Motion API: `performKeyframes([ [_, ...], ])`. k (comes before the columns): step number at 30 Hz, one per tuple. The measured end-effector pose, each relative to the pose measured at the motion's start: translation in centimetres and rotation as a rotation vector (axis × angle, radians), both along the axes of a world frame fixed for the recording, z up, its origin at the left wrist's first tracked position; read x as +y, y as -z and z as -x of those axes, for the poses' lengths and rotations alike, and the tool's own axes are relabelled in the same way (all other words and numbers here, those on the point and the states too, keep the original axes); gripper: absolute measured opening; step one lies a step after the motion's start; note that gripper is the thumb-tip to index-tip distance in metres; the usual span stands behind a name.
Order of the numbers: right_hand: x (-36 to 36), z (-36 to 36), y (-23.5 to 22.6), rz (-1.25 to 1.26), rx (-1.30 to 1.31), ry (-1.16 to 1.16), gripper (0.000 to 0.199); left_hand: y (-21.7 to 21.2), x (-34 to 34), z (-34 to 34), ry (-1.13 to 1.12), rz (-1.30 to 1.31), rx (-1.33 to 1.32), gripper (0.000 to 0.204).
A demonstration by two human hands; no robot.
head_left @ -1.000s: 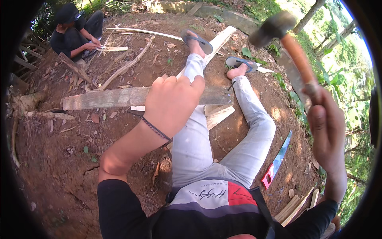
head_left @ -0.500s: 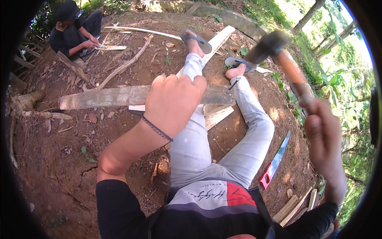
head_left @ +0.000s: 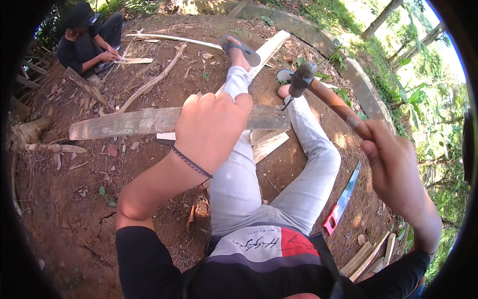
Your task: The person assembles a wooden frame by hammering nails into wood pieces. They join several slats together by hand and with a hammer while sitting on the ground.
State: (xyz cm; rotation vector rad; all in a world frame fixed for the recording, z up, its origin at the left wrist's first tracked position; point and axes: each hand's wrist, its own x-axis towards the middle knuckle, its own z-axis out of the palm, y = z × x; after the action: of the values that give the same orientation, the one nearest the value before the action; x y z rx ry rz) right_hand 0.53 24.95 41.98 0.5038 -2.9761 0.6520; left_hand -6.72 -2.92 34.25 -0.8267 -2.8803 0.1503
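Note:
My left hand (head_left: pixel 214 122) is closed over a weathered grey wooden plank (head_left: pixel 132 123) that lies crosswise above my legs; its fingertips are hidden behind the knuckles. A dark nail (head_left: pixel 287 103) leans out of the plank's upper edge near its right end. In my right hand (head_left: pixel 393 154) is a hammer (head_left: pixel 338 102), gripped by its brown wooden handle. The dark metal hammer head is just above and right of the nail, apart from it in the picture. Under the plank, a paler board (head_left: pixel 271 147) shows between my legs.
A handsaw (head_left: pixel 342 197) with a red and white handle lies on the soil by my right thigh. Cut wood strips (head_left: pixel 366 256) are stacked lower right. A long pale board (head_left: pixel 271 50) runs beyond my feet. At far left a person (head_left: pixel 89 40) crouches, handling a wood piece.
The hammer has come down and left, from a blurred raised position to close above the nail. My left hand keeps its hold on the plank; the whole view shifts slightly.

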Motion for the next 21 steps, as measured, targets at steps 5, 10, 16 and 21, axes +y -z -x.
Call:
performKeyframes([
  [5,0.0,-0.1,-1.2,0.407,-0.047,0.136,0.019,0.6,-0.6,0.0,-0.033,0.035,-0.001,0.009],
  [10,0.4,0.5,-0.7,0.301,0.001,0.081,0.019,0.3,-0.3,0.0,0.001,0.021,0.021,0.009],
  [16,-0.8,0.2,1.4,-0.269,0.031,-0.156,0.031,0.4,-0.3,0.2,-0.015,0.059,0.004,0.01],
  [21,-0.1,0.4,-0.1,0.51,0.059,0.023,0.031,1.0,-0.5,0.3,-0.017,0.03,0.045,0.009],
])
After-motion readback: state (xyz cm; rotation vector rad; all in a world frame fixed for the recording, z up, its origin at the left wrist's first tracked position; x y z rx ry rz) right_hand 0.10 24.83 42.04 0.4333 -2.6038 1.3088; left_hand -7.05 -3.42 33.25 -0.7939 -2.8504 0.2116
